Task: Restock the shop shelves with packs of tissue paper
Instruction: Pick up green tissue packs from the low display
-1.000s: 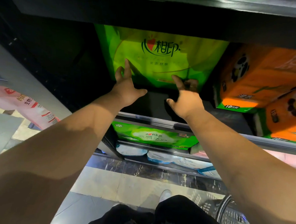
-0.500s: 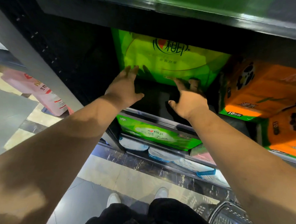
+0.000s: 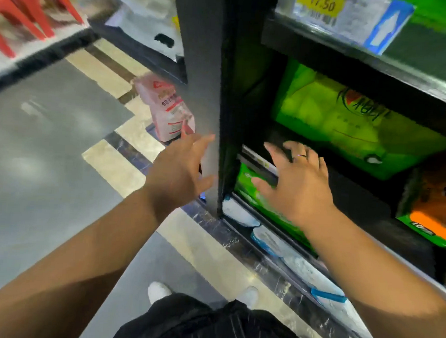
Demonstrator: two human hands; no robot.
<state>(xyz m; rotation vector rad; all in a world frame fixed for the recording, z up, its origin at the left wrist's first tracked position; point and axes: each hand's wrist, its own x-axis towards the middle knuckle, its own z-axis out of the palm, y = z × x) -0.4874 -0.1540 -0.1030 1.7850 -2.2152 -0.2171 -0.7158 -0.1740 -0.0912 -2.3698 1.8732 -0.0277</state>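
A big green pack of tissue paper (image 3: 348, 123) sits deep on the dark middle shelf (image 3: 355, 191), apart from both hands. My left hand (image 3: 180, 169) hovers with spread fingers in front of the shelf unit's grey side post (image 3: 202, 90), holding nothing. My right hand (image 3: 293, 180), a ring on one finger, is spread open over the shelf's front edge, short of the green pack. An orange pack (image 3: 434, 213) stands to the right on the same shelf. A pink-and-white pack (image 3: 168, 109) stands on the floor beyond the post.
A lower shelf holds another green pack (image 3: 249, 193), and white-and-blue packs (image 3: 277, 244) lie at the bottom. A yellow price tag (image 3: 323, 6) hangs on the upper shelf edge. Red chair legs (image 3: 21, 11) show at top left. My white shoes (image 3: 158, 292) stand on the tiled floor.
Both hands have pulled back out of the shelf, away from the green pack. The view has swung left, so the side post and the aisle floor now show.
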